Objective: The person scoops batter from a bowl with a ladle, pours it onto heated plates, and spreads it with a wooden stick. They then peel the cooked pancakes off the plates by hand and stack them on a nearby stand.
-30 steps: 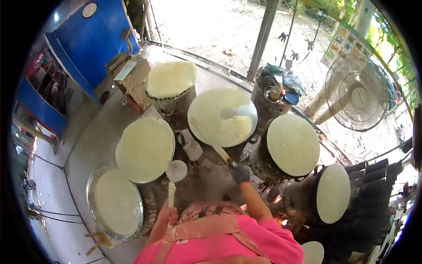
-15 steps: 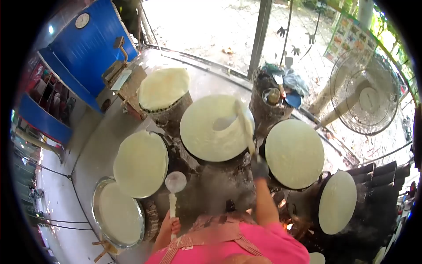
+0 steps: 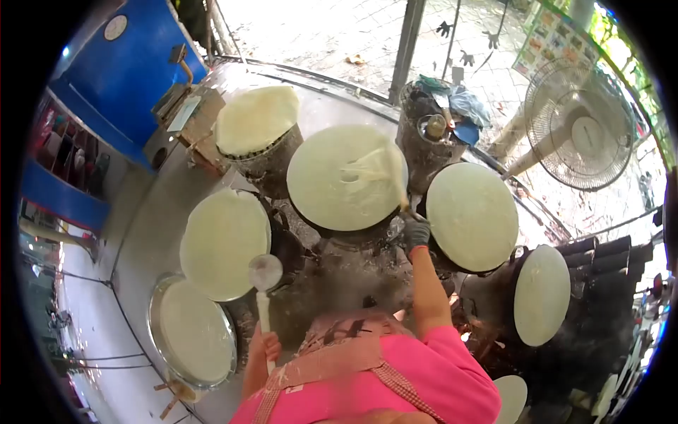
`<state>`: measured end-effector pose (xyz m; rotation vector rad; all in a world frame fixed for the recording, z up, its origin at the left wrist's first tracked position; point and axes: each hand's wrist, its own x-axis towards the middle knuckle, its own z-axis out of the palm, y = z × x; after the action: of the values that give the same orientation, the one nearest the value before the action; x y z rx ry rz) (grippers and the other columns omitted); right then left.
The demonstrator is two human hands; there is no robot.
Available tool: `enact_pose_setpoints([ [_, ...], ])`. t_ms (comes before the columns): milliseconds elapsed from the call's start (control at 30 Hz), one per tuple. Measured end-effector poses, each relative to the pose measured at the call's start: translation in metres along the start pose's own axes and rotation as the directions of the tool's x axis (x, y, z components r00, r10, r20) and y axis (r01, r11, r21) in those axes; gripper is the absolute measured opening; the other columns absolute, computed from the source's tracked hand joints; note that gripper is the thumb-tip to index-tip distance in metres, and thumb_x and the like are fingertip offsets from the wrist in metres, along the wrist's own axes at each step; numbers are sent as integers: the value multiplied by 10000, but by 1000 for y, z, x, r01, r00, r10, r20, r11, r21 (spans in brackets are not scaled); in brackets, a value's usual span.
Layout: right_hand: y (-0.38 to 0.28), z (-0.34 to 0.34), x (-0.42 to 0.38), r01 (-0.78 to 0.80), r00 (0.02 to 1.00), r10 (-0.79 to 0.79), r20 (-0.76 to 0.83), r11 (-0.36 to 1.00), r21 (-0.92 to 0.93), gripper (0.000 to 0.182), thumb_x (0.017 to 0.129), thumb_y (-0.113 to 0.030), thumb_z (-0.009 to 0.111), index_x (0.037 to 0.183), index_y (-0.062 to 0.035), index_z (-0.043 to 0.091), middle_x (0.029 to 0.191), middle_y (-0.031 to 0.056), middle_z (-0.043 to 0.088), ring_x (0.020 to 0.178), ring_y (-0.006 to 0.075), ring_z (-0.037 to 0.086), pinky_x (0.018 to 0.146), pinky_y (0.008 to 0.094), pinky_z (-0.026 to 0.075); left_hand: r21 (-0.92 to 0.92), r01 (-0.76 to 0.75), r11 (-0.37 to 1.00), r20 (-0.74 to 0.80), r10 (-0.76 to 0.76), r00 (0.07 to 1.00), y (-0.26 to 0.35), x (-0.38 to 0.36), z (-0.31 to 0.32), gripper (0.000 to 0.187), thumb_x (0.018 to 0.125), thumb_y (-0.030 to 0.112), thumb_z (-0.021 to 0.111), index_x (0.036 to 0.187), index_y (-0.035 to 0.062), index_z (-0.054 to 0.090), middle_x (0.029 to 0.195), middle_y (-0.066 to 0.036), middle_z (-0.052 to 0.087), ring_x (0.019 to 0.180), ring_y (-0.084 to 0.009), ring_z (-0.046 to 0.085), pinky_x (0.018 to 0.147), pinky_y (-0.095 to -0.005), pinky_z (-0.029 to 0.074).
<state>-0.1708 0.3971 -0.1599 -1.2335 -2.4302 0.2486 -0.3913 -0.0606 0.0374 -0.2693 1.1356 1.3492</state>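
Observation:
My bare left hand (image 3: pixel 264 346) is closed around the pale handle of a ladle (image 3: pixel 265 273), whose round bowl points up and away from me. My right hand (image 3: pixel 417 233), in a dark striped glove, grips the handle of a long batter-coated spreader (image 3: pixel 397 173). The spreader's blade lies along the right part of the middle round griddle (image 3: pixel 318 201), which is covered in pale batter. Streaks and a ridged patch show in the batter left of the blade. The ladle's bowl overlaps the edge of the left griddle (image 3: pixel 222 247) in view.
A wide metal basin of batter (image 3: pixel 194 332) stands at lower left. Other batter-covered rounds are on the right (image 3: pixel 472 218) and far right (image 3: pixel 542 295). A pale sheet (image 3: pixel 258 120) tops a drum behind. A fan (image 3: pixel 583 134) stands at right; flames glow near my right elbow.
The spreader's blade and my right hand have shifted slightly on the middle griddle, and the bare gap in the batter is now mostly covered. The view has tilted; the ladle stays in my left hand.

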Motion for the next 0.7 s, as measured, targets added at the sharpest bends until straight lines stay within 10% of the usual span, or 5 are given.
enact_pose_setpoints([
  [200,-40,39,-74,-563,811,519,271,818,120,216,785,-265,499,889,-142,642,766,78,636,655,190,585,704,372,466,-416,241,877,93,-222,971,9,14,-35,357,827,213,414,500,158,283,469,34,269,326,-104,270,274,-260,223],
  [300,-47,-28,-62,-358,907,421,24,739,570,199,779,-206,497,892,-129,641,842,120,625,730,200,581,686,314,450,-445,332,832,186,-276,943,9,21,-52,364,827,217,417,494,157,282,469,28,274,334,-103,282,288,-262,247],
  [467,-41,-111,30,-507,862,500,85,848,151,438,820,-427,393,1144,-146,485,1079,175,530,783,400,560,758,449,435,-495,276,824,306,-133,943,22,19,-14,318,860,172,379,545,137,371,486,8,330,356,-110,321,309,-255,283],
  [633,-3,-91,3,-49,976,45,212,999,16,255,790,-317,452,987,-219,580,731,169,593,680,335,572,584,445,430,-467,345,814,231,-264,937,57,77,10,394,840,288,436,505,160,274,419,43,238,320,-90,266,272,-239,226],
  [700,3,-105,-2,-329,938,323,126,944,31,329,767,-408,498,918,-133,596,679,167,578,610,358,552,541,451,422,-175,260,949,244,-214,946,78,111,28,372,842,246,432,506,159,298,409,38,273,298,-93,279,263,-236,229],
])
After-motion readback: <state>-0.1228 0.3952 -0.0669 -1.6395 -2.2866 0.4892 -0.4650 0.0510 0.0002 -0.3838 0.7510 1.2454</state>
